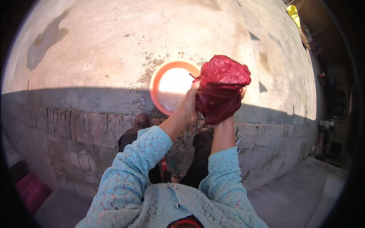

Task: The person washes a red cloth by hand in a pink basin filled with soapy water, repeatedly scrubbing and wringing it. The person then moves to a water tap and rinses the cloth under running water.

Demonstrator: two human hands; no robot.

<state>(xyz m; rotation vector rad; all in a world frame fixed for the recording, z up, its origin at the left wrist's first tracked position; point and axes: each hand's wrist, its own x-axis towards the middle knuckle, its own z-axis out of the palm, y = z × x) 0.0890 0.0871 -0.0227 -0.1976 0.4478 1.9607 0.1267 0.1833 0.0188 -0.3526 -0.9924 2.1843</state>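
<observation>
A wrinkled, shiny dark red bag is held up between my two hands, a little above and to the right of an orange plastic basin. My left hand grips the bag's left side, its fingers partly hidden behind the fabric. Round the right side comes part of my right hand, closed on the bag; most of that hand is covered by it. A small strap or zip end sticks out at the bag's upper left. Inside the basin is whitish liquid, glaring in the sun.
The basin stands on a sunlit concrete floor, beside a raised brick edge. My shoe rests near that edge. A dark red cloth-like thing lies at lower left. Far right, a yellow item and clutter line the shade.
</observation>
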